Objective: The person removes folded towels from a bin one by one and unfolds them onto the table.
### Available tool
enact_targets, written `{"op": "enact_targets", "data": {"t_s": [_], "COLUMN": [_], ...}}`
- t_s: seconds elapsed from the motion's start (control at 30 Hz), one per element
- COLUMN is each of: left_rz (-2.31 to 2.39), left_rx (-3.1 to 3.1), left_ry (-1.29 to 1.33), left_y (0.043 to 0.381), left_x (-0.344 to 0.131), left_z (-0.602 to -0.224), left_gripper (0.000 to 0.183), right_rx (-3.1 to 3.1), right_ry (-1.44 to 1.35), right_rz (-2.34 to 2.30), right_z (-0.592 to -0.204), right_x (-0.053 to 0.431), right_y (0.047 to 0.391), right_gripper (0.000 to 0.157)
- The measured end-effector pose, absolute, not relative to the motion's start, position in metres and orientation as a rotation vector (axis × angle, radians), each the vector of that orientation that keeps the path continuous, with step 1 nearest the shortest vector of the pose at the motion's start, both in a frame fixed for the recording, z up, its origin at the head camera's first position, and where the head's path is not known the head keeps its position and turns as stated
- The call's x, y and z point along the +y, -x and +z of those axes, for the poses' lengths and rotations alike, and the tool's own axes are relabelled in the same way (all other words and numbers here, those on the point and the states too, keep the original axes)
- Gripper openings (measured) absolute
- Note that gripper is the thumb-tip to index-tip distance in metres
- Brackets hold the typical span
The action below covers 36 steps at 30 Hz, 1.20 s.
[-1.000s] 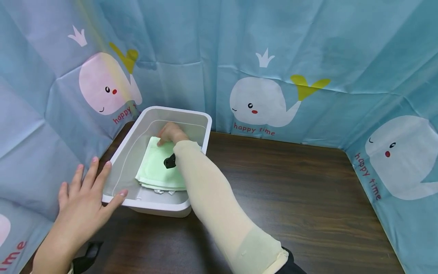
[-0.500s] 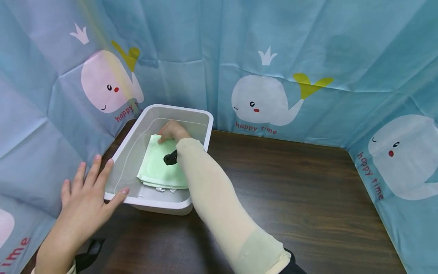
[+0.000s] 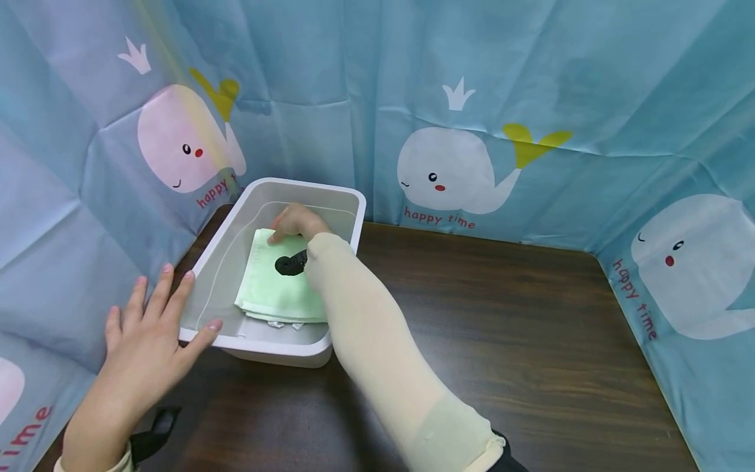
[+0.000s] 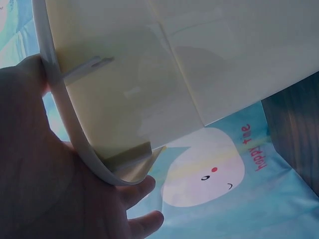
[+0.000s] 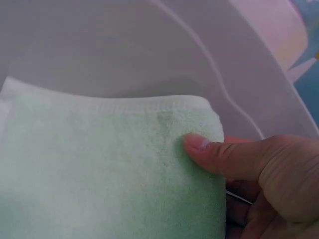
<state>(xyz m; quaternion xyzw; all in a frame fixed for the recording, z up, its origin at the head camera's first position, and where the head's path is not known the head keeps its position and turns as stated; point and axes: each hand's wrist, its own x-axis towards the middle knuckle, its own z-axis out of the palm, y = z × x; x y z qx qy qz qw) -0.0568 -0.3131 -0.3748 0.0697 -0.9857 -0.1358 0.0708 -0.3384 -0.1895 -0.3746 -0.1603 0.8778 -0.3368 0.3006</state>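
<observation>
A light green folded towel (image 3: 274, 292) with a pale hem lies inside a white plastic bin (image 3: 268, 345). My right hand (image 3: 299, 221) reaches into the bin and pinches the towel at its far edge. In the right wrist view the thumb (image 5: 214, 157) presses on top, while the other fingers go under the fold. Two small white tags (image 3: 297, 326) stick out below the towel's near edge. My left hand (image 3: 147, 344) rests with spread, straight fingers at the bin's near left corner, its thumb over the rim. The left wrist view has the palm against that rim.
The bin stands on a dark wooden table (image 3: 501, 328), near its back left corner. A blue curtain (image 3: 330, 85) with printed whales hangs close behind the bin and along both sides. A black wrist mount (image 3: 290, 263) overlaps the towel from the right sleeve (image 3: 377, 321).
My right wrist has turned slightly, and the black mount on it has shifted a little. The left hand and the bin keep their places.
</observation>
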Motion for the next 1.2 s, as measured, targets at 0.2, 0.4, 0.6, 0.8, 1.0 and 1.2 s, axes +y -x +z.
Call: {"op": "enact_targets", "data": {"t_s": [0.2, 0.4, 0.6, 0.8, 1.0, 1.2], "left_rz": [-0.422, -0.439, -0.45, -0.452, -0.447, -0.457], "left_rx": [-2.96, -2.955, -2.984, -2.977, -2.981, -2.984], "left_ry": [-0.205, -0.198, -0.21, -0.197, -0.207, -0.191], "left_y": [0.057, 0.056, 0.057, 0.06, 0.061, 0.06], "left_x": [-0.313, -0.315, -0.315, -0.315, -0.316, -0.317], "left_z": [-0.374, -0.374, -0.374, -0.373, -0.373, -0.374], "left_gripper": [0.086, 0.086, 0.086, 0.086, 0.087, 0.086], "right_rx": [2.326, 2.321, 2.272, 2.232, 2.219, 2.241], "right_ry": [0.477, 0.581, 0.619, 0.663, 0.721, 0.827], "right_rz": [-0.86, -0.821, -0.867, -0.974, -1.058, -1.084], "right_z": [-0.368, -0.349, -0.322, -0.295, -0.257, -0.225], "right_x": [-0.187, -0.184, -0.181, -0.173, -0.166, -0.158], "right_y": [0.339, 0.341, 0.336, 0.337, 0.332, 0.321], "right_gripper": [0.03, 0.03, 0.03, 0.025, 0.025, 0.024]}}
